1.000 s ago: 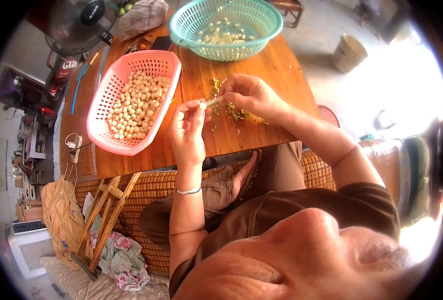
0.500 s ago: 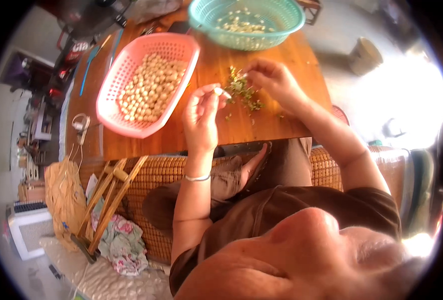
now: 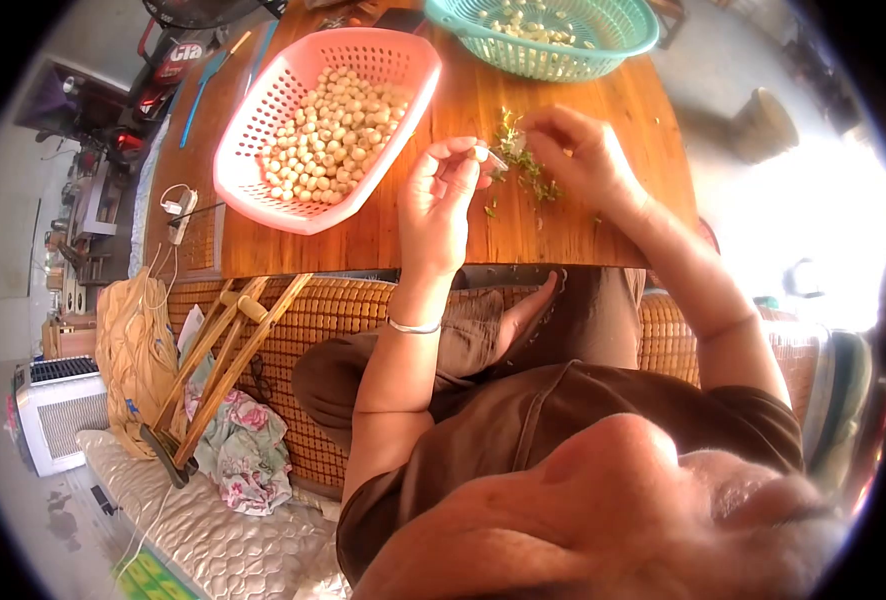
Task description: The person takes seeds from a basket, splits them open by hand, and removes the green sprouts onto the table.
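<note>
My left hand (image 3: 441, 205) is raised over the near edge of the table, thumb and fingers pinched round a pale lotus seed (image 3: 481, 153). A whitish sliver sticks out past its fingertips; I cannot make out what it is. To the right, my right hand (image 3: 591, 160) has its fingers curled together beside a small heap of green sprouts (image 3: 533, 175). What its fingertips hold, if anything, is too small to tell. Left of my hands, a pink basket (image 3: 238, 165) holds many round, pale lotus seeds (image 3: 333, 135).
A green colander (image 3: 603, 62) with pale pieces stands at the table's far side. On the left of the wooden table (image 3: 293, 255) lie a blue tool (image 3: 200, 98) and a power strip (image 3: 182, 218). Wooden crutches (image 3: 238, 355) lean against the woven seat below.
The view has shifted, so the table and baskets appear farther right and higher. My left hand keeps its pinch; my right hand remains near the green heap, its fingers slightly moved.
</note>
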Tool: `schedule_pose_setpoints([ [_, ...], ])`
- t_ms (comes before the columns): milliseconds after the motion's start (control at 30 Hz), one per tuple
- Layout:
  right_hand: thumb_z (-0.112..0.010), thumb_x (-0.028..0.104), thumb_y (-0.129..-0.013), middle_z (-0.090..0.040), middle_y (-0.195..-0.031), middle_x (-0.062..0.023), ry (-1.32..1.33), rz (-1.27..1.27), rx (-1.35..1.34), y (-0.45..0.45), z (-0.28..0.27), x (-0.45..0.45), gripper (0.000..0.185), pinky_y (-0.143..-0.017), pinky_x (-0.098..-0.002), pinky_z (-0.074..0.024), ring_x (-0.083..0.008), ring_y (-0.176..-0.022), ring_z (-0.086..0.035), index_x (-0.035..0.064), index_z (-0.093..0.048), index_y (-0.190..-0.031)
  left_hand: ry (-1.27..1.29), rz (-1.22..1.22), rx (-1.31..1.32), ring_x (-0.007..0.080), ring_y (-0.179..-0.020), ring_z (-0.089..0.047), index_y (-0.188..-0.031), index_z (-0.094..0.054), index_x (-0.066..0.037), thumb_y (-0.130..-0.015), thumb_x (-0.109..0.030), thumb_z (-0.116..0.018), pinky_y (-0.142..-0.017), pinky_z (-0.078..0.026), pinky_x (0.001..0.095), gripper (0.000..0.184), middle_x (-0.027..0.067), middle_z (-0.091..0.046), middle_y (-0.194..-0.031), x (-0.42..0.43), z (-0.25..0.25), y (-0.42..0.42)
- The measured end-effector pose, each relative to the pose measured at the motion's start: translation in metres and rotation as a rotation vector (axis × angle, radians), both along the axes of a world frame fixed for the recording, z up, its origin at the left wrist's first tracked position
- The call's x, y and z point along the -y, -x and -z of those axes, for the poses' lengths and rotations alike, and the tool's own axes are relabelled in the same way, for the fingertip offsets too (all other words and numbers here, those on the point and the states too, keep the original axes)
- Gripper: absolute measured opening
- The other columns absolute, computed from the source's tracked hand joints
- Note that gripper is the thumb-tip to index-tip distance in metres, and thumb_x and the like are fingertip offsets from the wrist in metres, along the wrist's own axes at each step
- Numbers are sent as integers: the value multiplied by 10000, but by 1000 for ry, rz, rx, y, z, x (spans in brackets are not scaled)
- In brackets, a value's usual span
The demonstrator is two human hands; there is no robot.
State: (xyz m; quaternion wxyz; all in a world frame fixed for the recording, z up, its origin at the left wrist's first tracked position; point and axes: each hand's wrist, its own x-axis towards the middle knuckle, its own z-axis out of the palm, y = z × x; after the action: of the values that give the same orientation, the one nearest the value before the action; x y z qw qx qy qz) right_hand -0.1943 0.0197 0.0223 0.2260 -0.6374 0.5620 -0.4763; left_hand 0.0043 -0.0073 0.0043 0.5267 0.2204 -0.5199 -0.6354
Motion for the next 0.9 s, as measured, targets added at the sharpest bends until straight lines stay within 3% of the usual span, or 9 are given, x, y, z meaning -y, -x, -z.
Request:
schedule_pose_setpoints([
  [33,-692,142,-887,-668,-784,-90,160,-36,-38,0,3,2,170,-602,-293,-501,-143,-698,-635,20,-674,-1004,-1,3,0,129,-946,-638,-1152,-598,-6,-985,-88,-594,-834,-524,268,186,58,-665,-1045,-1,0,0],
  [167,-709,134,-859,-679,-821,-101,163,-145,-81,-2,-8,-5,191,-620,-310,-510,-195,-753,-664,32,-688,-1019,21,21,78,124,-959,-631,-1155,-608,-5,-980,-67,-597,-895,-515,279,187,51,-657,-1070,-4,0,2],
  [233,-727,78,-831,-677,-877,-92,158,-234,-164,-6,-14,-7,154,-708,-347,-520,-233,-817,-660,26,-670,-963,36,24,96,121,-963,-627,-1153,-612,-6,-980,-71,-601,-908,-508,270,185,45,-656,-1066,-6,-1,3],
  [267,-736,73,-820,-684,-869,-100,213,-234,-175,-5,-9,-5,141,-683,-347,-527,-254,-801,-663,35,-669,-938,34,43,110,120,-965,-625,-1152,-611,-5,-979,-73,-603,-906,-509,270,185,44,-654,-1065,-6,-2,3],
  [367,-733,137,-837,-693,-844,-90,191,-228,-171,-3,-6,-6,148,-639,-335,-532,-248,-763,-673,54,-676,-944,38,58,129,117,-963,-622,-1152,-608,-4,-981,-79,-603,-898,-516,272,187,44,-650,-1063,-7,-3,3],
  [633,-689,124,-873,-680,-810,-113,194,-290,-70,-1,-4,-5,106,-648,-343,-527,-248,-721,-667,48,-663,-943,11,46,189,131,-939,-634,-1170,-593,-5,-996,-80,-569,-865,-533,287,191,50,-638,-1045,-8,-5,1],
  [900,-725,174,-853,-670,-716,-124,134,-76,-138,6,-2,-1,153,-605,-361,-524,-274,-641,-665,41,-655,-884,30,34,138,146,-953,-646,-1129,-597,-18,-989,-70,-571,-839,-528,272,152,72,-643,-1110,-6,-2,1],
])
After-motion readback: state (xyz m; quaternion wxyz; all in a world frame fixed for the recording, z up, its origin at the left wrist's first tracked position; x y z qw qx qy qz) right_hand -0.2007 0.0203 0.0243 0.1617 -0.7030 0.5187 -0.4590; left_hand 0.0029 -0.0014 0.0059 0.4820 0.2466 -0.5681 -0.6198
